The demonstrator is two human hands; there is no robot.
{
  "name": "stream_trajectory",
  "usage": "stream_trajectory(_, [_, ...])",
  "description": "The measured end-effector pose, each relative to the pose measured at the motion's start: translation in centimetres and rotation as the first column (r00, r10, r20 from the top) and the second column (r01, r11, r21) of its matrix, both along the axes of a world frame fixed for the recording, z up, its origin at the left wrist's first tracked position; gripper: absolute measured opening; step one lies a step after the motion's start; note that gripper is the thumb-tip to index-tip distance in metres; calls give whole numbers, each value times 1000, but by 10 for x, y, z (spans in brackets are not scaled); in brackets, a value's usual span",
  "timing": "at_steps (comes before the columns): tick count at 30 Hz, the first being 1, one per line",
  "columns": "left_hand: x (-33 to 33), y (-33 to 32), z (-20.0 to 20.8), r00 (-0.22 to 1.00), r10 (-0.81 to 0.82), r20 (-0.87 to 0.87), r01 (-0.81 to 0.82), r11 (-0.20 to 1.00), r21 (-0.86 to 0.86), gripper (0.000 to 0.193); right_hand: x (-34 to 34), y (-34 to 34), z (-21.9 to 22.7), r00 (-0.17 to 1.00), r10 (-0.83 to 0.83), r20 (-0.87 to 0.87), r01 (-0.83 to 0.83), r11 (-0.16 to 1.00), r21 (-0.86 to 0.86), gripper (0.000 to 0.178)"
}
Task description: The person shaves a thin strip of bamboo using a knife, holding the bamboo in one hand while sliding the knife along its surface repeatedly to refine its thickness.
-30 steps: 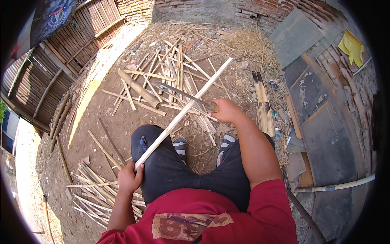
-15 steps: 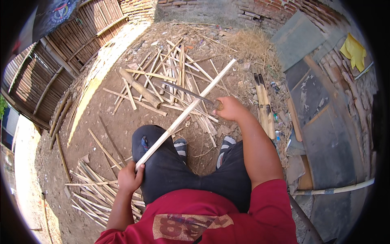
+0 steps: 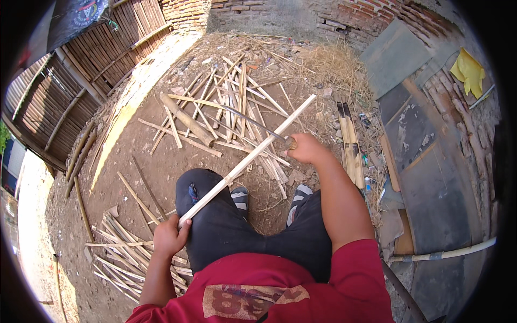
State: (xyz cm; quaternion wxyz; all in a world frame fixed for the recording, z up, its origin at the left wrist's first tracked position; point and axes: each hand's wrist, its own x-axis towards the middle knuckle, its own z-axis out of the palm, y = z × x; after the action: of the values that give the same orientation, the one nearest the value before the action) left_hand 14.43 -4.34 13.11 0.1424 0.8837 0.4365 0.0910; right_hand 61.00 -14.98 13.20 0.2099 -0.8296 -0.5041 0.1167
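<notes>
The left hand (image 3: 169, 235) has its grip on the near end of a long pale stick (image 3: 247, 160), over the left leg (image 3: 207, 237). The right hand (image 3: 307, 148) has a big knife (image 3: 264, 127) tight in its grip, and it crosses the stick. Farther off, more sticks (image 3: 243, 99) lie heaped on the dirt (image 3: 134, 156).

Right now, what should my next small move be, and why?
Probably draw the blade along the strip toward its far end: the blade crosses it there, your right hand grips the handle, and your left hand holds the near end.
</notes>
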Motion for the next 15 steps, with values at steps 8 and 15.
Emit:
stream_trajectory(8, [-2, 10, -4, 1000, -19, 8, 20, 998, -60, 47, -20, -6, 22, 956, 294, -13, -294, 949, -111, 49])
stream_trajectory(15, [-1, 8, -6, 999, -13, 34, 16, 997, -75, 49, 12, -9, 6, 990, -91, -106, 97, 994, 54, 61])
